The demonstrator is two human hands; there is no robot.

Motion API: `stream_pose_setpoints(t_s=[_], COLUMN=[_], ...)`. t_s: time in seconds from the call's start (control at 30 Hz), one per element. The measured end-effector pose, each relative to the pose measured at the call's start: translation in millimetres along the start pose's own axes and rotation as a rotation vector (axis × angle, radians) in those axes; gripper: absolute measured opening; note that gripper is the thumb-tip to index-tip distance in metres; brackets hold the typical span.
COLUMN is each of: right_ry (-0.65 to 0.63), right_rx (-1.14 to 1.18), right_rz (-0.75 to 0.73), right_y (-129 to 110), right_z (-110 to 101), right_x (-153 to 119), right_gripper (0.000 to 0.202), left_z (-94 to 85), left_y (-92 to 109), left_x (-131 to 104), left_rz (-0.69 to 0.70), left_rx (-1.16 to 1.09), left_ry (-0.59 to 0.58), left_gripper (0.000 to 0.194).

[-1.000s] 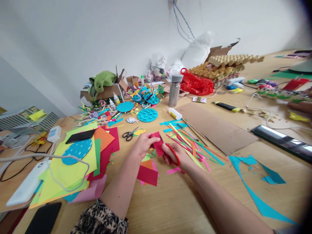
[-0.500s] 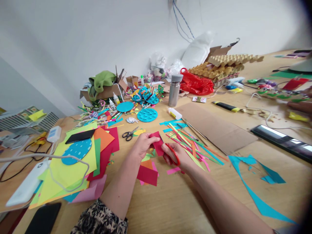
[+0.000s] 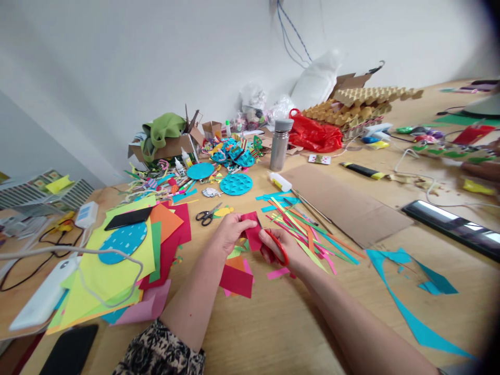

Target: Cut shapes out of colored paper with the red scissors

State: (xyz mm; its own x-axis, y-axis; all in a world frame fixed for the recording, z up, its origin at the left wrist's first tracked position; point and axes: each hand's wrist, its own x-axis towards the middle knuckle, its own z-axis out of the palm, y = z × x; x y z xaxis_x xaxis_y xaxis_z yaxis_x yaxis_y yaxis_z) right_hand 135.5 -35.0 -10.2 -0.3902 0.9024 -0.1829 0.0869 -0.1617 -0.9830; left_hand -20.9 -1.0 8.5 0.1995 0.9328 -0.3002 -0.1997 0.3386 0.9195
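Between thumb and fingers, my left hand point(image 3: 233, 232) pinches a small piece of red paper point(image 3: 252, 238) above the middle of the table. My right hand point(image 3: 287, 244) is closed around the red-handled scissors point(image 3: 278, 247), whose blades lie against the right edge of that paper. How far the blades are open is too small to tell. Under my hands lie green scraps and a flat red paper piece point(image 3: 236, 281) with orange and pink bits. Colored paper strips point(image 3: 312, 234) spread to the right of my right hand. Black scissors point(image 3: 208, 214) rest left of my left hand.
Stacked colored sheets point(image 3: 148, 265) with a phone point(image 3: 128, 218) lie at left. A steel bottle point(image 3: 279, 148), a glue bottle point(image 3: 280, 182) and blue discs point(image 3: 236, 184) stand or lie ahead. At right are cardboard point(image 3: 344, 205), blue offcuts point(image 3: 406, 307) and another person's hand point(image 3: 482, 171).
Both hands stay almost in place. The red paper has tilted slightly between them against the scissors. The other person's hand at the far right has shifted a little.
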Motion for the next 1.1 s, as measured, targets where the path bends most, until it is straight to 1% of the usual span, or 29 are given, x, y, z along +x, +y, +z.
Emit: stream_pose_setpoints(t_s=[0.23,0.67,0.97,1.1], right_ry=[-0.001,0.021,0.05,0.054], right_rx=[-0.03,-0.008,0.012,0.028], right_rz=[-0.007,0.005,-0.056,-0.057], right_y=[-0.5,0.2,3.9,5.3], right_z=[-1.1,-1.3,-1.2,-0.8], right_x=[-0.1,1.8,2.7,4.5], right_gripper=[0.06,0.056,0.057,0.057], left_z=[-0.2,-1.5,3.6,2.5], left_y=[0.6,-1.3,1.1,0.1], left_x=[0.0,1.9,-3.0,-2.3], left_rz=[-0.005,-0.004,-0.029,-0.009], left_rx=[0.009,-0.005,-0.031,-0.027], left_ry=[0.008,0.019,-0.006,0.014], left_gripper=[0.021,0.02,0.023,0.024])
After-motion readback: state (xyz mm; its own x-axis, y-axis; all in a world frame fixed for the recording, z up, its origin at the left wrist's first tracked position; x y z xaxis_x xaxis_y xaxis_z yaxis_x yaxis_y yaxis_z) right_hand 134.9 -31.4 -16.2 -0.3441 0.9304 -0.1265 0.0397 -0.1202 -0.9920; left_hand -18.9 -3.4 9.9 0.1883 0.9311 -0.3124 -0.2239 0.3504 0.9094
